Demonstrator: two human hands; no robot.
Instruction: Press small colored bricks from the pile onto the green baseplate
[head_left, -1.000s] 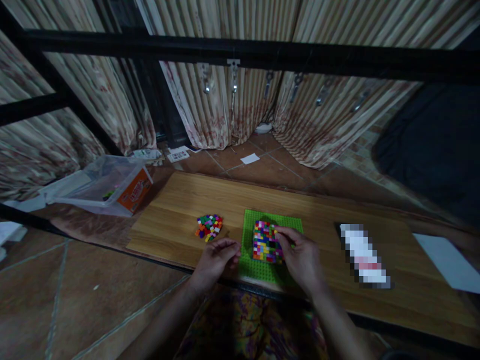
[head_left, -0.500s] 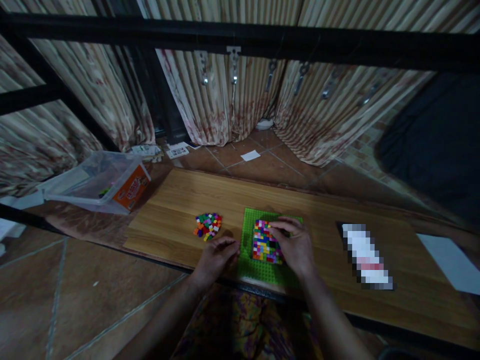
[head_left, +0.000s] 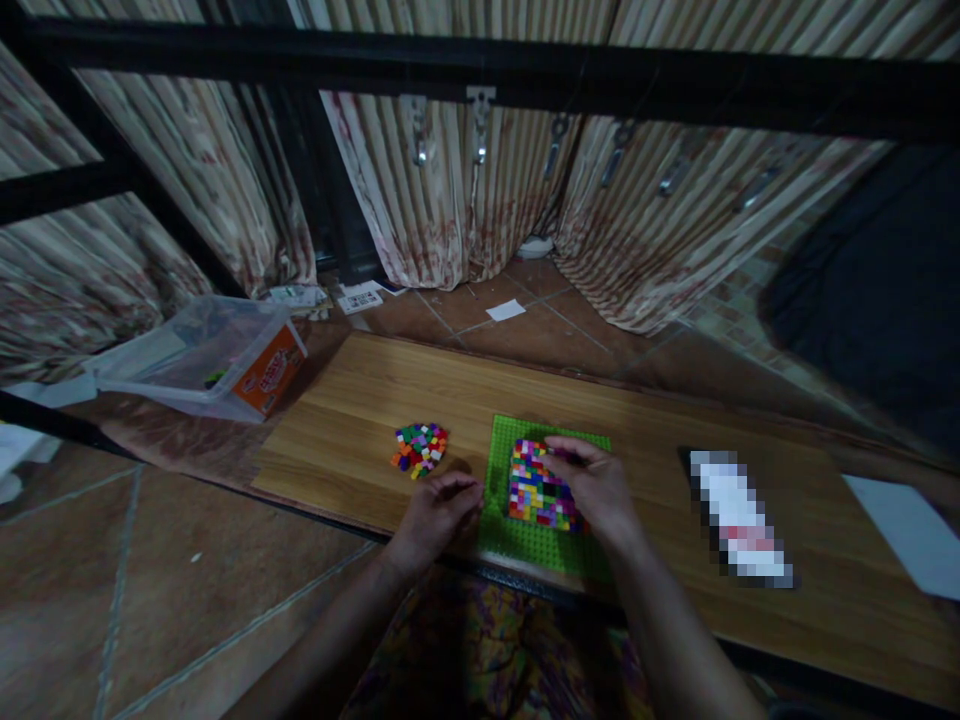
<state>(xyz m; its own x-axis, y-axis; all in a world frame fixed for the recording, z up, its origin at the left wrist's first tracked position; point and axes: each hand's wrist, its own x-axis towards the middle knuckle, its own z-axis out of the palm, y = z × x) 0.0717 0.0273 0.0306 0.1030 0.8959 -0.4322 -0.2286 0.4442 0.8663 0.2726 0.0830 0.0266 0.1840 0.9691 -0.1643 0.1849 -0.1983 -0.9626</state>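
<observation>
A: Where are the bricks in this scene?

B: Most stand packed in a rectangular block of small multicoloured plastic bricks [head_left: 536,505] on a square, bright green, studded plastic baseplate [head_left: 499,545], lower centre of the frame; a loose heap of small multicoloured plastic bricks [head_left: 420,450] lies to its left; all rest on a long, light-brown, wood-grain worktop [head_left: 360,390].

A: And the hands?

B: The bare right hand [head_left: 604,490] reaches over the block's upper right corner, thumb and forefinger bent close together; whether they grip a brick, one cannot tell; the bare left hand [head_left: 437,515] sits just beside the baseplate's left edge, below the heap, fingers curled towards the thumb; whether anything is held there is hidden too.

A: What surrounds them?

B: A clear plastic bin with an orange label [head_left: 187,335] stands at frame left; a dark-edged flat oblong with a pixelated face [head_left: 739,520] lies at lower right, near a plain white sheet [head_left: 904,535]; striped cream-and-brown fabric curtains [head_left: 420,210] hang across the top.
</observation>
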